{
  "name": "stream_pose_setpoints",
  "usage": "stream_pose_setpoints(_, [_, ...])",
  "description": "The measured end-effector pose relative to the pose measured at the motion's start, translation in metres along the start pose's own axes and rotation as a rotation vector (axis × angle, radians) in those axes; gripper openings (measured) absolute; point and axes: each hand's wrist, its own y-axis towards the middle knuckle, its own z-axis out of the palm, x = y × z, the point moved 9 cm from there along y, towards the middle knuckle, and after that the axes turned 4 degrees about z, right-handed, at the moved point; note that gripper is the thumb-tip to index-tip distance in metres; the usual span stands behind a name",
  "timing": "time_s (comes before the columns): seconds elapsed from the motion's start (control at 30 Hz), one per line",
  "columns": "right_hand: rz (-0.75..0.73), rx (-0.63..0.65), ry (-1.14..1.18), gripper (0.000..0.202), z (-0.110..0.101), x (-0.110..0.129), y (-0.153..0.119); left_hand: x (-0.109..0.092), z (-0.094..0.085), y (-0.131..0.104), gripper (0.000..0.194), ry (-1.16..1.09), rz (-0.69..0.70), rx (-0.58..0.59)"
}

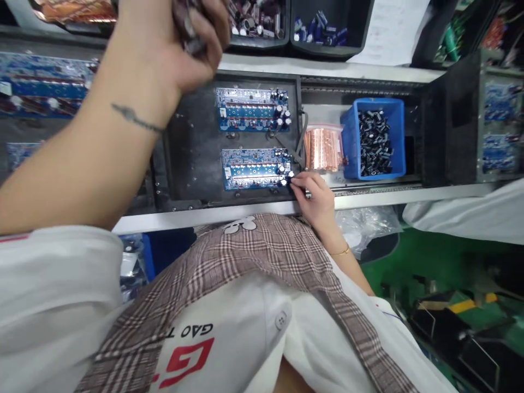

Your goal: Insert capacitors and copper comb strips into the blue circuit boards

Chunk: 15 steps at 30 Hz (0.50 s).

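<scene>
My left hand is raised at the upper left, its fingers curled round some dark, shiny cylindrical parts that look like capacitors, partly hidden by the fingers. At the lower blue circuit board, my right hand has thumb and forefinger pinched at a small black capacitor on its right corner. Other capacitors stand beside it. A second circuit board lies just above, with several upright capacitors at its right end. Both boards rest in a black tray.
A blue bin full of black capacitors stands right of the tray, beside a bag of copper-coloured strips. Black bins of parts line the back. More boards sit at far right; a person's white sleeve reaches in there.
</scene>
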Motion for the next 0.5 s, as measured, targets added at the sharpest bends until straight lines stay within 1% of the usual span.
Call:
stream_pose_setpoints(0.03, [-0.051, 0.019, -0.026, 0.011, 0.001, 0.004, 0.000, 0.007, 0.004, -0.017, 0.046, -0.129, 0.066, 0.049])
stream_pose_setpoints(0.07, [-0.099, 0.037, -0.056, 0.011, 0.003, 0.007, -0.001, 0.019, 0.003, -0.032, 0.034, -0.188, 0.096, 0.058])
stream_pose_setpoints(0.1, [-0.135, 0.049, -0.090, 0.011, 0.005, 0.010, -0.002, 0.035, 0.000, -0.046, 0.028, -0.197, 0.094, 0.039])
stream_pose_setpoints(0.17, [-0.165, 0.039, -0.161, 0.012, 0.007, 0.014, -0.003, 0.076, -0.007, -0.065, 0.021, -0.243, -0.014, -0.012])
stream_pose_setpoints(0.23, [-0.152, 0.011, -0.210, 0.013, 0.007, 0.014, -0.004, 0.111, -0.009, -0.075, 0.019, -0.322, -0.102, 0.004])
stream_pose_setpoints(0.27, [-0.134, 0.001, -0.216, 0.014, 0.006, 0.014, -0.004, 0.124, -0.009, -0.076, 0.017, -0.361, -0.129, 0.017])
stream_pose_setpoints(0.33, [-0.095, 0.031, -0.190, 0.016, 0.004, 0.018, 0.001, 0.140, -0.012, -0.076, 0.014, -0.408, -0.144, 0.019])
stream_pose_setpoints(0.4, [-0.068, 0.067, -0.144, 0.018, -0.003, 0.031, 0.011, 0.147, -0.017, -0.074, 0.014, -0.405, -0.133, -0.006])
stream_pose_setpoints(0.47, [-0.088, 0.079, -0.106, 0.025, -0.012, 0.056, 0.028, 0.151, -0.021, -0.071, 0.019, -0.362, -0.121, -0.030])
stream_pose_setpoints(0.5, [-0.128, 0.093, -0.089, 0.031, -0.014, 0.073, 0.038, 0.152, -0.022, -0.070, 0.022, -0.334, -0.118, -0.036])
